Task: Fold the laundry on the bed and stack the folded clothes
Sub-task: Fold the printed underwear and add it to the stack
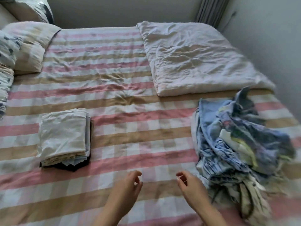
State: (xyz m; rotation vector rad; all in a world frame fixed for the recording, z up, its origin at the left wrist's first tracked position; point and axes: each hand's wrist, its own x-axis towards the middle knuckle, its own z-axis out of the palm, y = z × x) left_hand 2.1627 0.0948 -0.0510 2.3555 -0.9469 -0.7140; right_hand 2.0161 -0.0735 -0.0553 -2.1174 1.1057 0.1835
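Note:
A stack of folded clothes (64, 137) sits on the left of the bed, a white piece on top, beige, pale blue and black layers under it. A heap of unfolded laundry (241, 147), blue and patterned, lies crumpled on the right side. My left hand (128, 185) and my right hand (189, 183) hover over the checked bedsheet (130, 121) near the front edge, between stack and heap. Both hands hold nothing, their fingers loosely curled. The right hand is close to the heap's lower left edge without touching it.
A folded white duvet (195, 57) lies at the back right of the bed. Pillows (24, 46) are piled at the back left. A wall runs behind the bed and along its right side, with a curtain (210, 10) in the corner.

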